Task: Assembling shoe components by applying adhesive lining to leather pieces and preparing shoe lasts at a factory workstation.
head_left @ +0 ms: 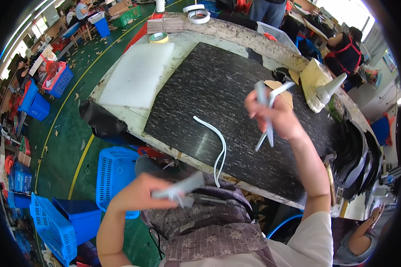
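Observation:
My right hand [278,115] is raised over the dark, speckled work board [200,84], its fingers closed round pale grey strips [268,127] that stick out above and below the grip. Close to my body, beyond the board's near edge, my left hand [142,192] grips a flat pale grey piece [182,187]. Motion blurs both held things, so their exact kind cannot be made out. Between the two hands, narrow white strips [220,141] lie curved side by side on the board, their lower ends reaching past its near edge.
A white sheet [138,73] lies at the table's left, with a tape roll [158,38] behind it. At the right are a crusted yellowish container [314,84] and stacked black pieces [354,158]. Blue baskets [109,178] stand at lower left. Other people work around.

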Motion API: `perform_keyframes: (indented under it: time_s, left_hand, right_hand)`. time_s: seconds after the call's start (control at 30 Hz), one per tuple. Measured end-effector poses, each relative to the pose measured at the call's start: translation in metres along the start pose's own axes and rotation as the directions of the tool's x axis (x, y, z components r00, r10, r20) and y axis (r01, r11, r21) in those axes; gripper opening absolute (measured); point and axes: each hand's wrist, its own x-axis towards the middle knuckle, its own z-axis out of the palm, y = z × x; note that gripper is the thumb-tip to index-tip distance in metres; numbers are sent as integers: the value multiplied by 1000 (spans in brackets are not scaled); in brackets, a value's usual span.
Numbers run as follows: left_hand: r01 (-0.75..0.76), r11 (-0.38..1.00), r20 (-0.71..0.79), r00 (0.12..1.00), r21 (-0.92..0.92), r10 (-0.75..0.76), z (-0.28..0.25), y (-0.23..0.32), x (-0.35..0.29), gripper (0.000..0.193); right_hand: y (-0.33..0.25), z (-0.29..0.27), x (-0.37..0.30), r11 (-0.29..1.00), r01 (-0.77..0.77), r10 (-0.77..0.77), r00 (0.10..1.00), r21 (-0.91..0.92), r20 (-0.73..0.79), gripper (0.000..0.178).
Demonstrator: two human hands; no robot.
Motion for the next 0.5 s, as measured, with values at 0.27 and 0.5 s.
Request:
perform_keyframes:
  time_s: [0.27,0.5]
  left_hand:
    - [-251,841,-749,616,-479,-243,18,-37,-2,39]
    - [-385,921,-720,656,-61,227,47,5,99,25]
  right_hand:
    - [48,61,18,681,385,-216,919,-623,331,29]
    - [18,104,36,994,51,-67,986,101,155,26]
